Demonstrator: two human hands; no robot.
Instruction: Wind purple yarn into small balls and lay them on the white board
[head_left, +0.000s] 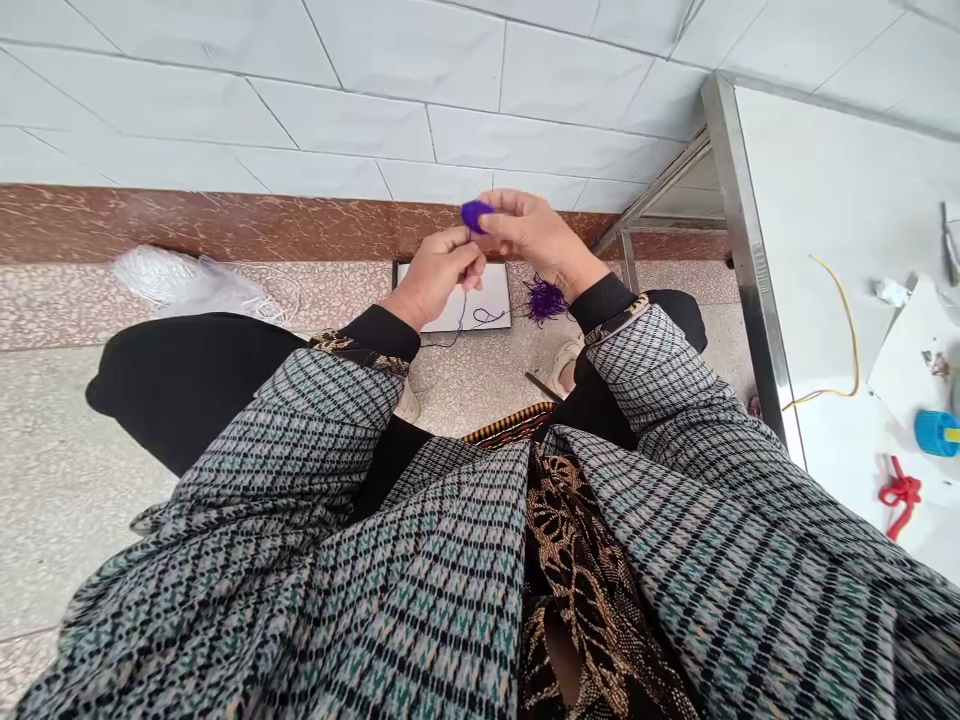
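Both hands are raised together in front of me, above my lap. My right hand [534, 235] pinches a small purple piece [475, 213] between its fingertips. My left hand [439, 272] is closed right beside it, fingers pressed on a thin purple thread [471, 318] that hangs down from the hands. Below them a white board [495, 300] lies on the floor with loose thread on it, and a purple tassel [545, 299] lies next to its right edge.
A white table [825, 230] with a metal edge stands to the right, bearing a yellow cord [850, 330], a red knot [900, 494], a blue cap [935, 433] and white paper. A clear plastic bag [187, 282] lies on the floor at left by the tiled wall.
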